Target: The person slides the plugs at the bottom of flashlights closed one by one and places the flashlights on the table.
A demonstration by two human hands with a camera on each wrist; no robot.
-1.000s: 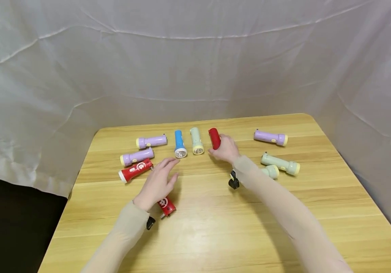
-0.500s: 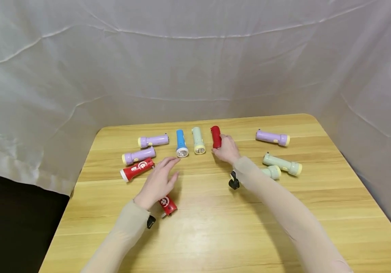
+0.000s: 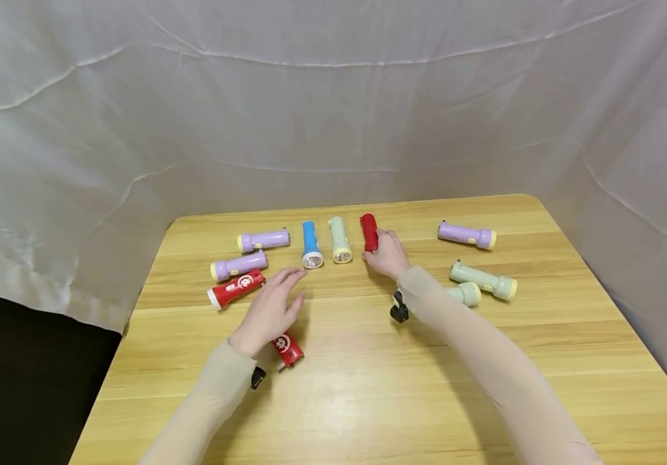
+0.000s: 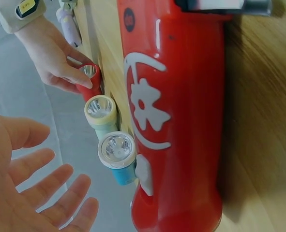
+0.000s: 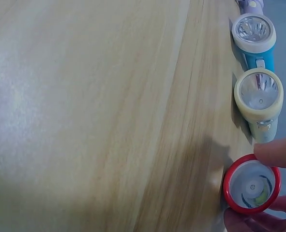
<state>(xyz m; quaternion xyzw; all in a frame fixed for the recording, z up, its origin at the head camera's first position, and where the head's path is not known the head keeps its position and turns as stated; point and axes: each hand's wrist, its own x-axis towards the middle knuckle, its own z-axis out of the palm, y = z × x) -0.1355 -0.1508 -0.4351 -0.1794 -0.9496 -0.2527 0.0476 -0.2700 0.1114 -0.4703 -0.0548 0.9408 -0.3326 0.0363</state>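
Observation:
Near the back of the table, my right hand grips a red flashlight around its lens end. The right wrist view shows its red-rimmed lens between thumb and fingers. Beside it, to the left, lie a pale green flashlight and a blue flashlight, lenses toward me. My left hand hovers with spread, relaxed fingers and holds nothing. Partly hidden under it lies a red flashlight with a white emblem, large in the left wrist view.
At the left lie two purple flashlights and another red flashlight. On the right are a purple flashlight and two pale green ones, one partly behind my right sleeve. A grey curtain hangs behind the table.
The red flashlight in my right hand has turned slightly and now lies more in line with the pale green one. The view has shifted a little; my left hand stays put.

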